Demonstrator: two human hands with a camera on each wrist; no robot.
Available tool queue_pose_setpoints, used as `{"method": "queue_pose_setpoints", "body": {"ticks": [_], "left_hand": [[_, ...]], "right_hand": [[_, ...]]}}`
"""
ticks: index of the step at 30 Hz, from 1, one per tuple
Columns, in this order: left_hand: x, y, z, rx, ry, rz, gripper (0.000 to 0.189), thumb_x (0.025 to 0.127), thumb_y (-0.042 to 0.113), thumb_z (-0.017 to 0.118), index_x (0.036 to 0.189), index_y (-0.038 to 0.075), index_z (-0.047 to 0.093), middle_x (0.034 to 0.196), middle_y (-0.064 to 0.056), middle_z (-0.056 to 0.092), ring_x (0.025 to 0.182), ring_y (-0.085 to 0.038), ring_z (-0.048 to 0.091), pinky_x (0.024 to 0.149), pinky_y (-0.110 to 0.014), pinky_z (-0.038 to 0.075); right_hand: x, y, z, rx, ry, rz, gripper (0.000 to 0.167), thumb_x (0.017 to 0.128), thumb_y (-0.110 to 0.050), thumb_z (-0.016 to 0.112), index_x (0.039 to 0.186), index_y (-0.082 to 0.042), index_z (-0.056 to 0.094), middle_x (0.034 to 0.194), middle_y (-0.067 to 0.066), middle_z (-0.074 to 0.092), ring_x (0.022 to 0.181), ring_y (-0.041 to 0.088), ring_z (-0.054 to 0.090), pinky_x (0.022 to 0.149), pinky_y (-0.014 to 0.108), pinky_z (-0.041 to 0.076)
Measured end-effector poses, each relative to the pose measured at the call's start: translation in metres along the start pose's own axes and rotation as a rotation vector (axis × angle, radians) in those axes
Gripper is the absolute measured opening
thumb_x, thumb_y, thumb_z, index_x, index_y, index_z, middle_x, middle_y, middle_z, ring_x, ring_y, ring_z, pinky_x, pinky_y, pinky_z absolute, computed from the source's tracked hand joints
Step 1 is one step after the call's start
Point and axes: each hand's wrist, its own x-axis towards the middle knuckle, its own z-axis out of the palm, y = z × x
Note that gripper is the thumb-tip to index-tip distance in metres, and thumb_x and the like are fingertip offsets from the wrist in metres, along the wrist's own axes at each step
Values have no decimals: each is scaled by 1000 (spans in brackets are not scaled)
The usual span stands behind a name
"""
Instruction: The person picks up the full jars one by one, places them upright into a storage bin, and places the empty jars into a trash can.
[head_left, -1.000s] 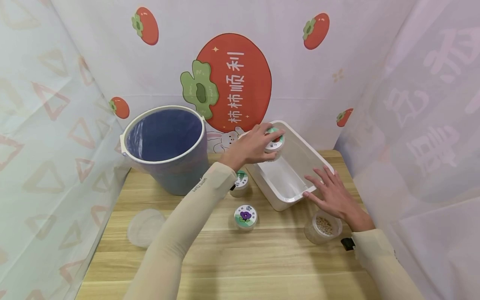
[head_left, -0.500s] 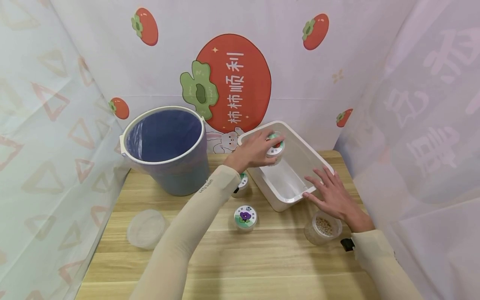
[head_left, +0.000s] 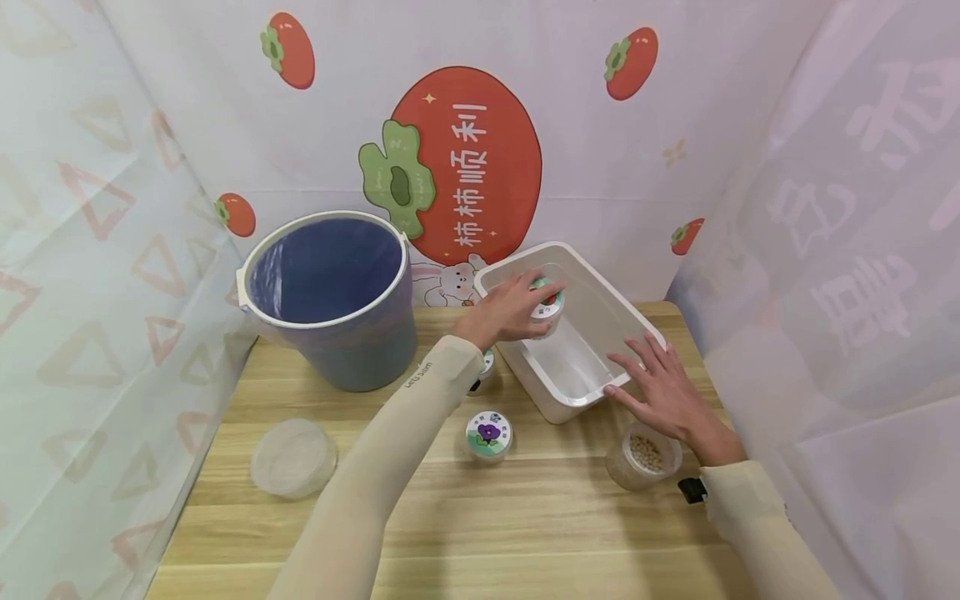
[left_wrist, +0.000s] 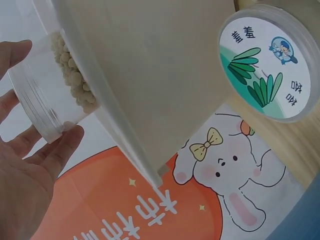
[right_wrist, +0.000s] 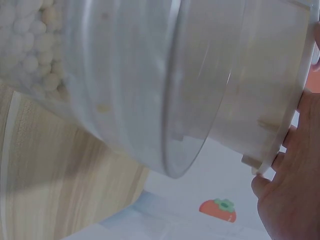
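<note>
My left hand (head_left: 504,310) grips a clear jar (head_left: 549,312) with a red-and-green picture on its lid. It holds the jar inside the upper part of the white bin (head_left: 558,398). In the left wrist view pale round beads (left_wrist: 75,80) show in this jar, which lies tilted between thumb and fingers. My right hand (head_left: 666,398) rests on the bin's near right rim, fingers spread, thumb at the front corner. Below it stands a clear tub (head_left: 633,467) containing similar beads.
A jar with a purple-vegetable lid (head_left: 489,435) stands mid-table. A green-plant-lid jar (left_wrist: 267,70) is partly hidden behind my left sleeve. At the left are a clear round container (head_left: 292,458) and a large blue bucket (head_left: 360,354). Printed cloth walls enclose the table.
My left hand has brought the jar slightly lower and nearer inside the bin. The right hand keeps its place on the rim.
</note>
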Motion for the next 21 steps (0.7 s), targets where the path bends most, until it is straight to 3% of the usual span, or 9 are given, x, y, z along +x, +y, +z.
{"method": "queue_pose_setpoints", "body": {"ticks": [8,21], "left_hand": [[4,0,9,-32,-21,-15,72,103,40,74,168,30,44,168,-11,39,149,-30,45,115,-45,54],[8,3,20,-30,-65,-79,73,104,43,73,169,35,40,171,-9,37,148,-28,45,116,-45,53]], "right_hand": [[-1,0,1,-3,18,-11,62,105,-47,68,155,-12,58,167,26,40,162,55,20,124,84,16],[0,2,2,-5,9,-2,63,105,-48,67,155,-11,58,168,26,39,163,55,19,125,83,15]]}}
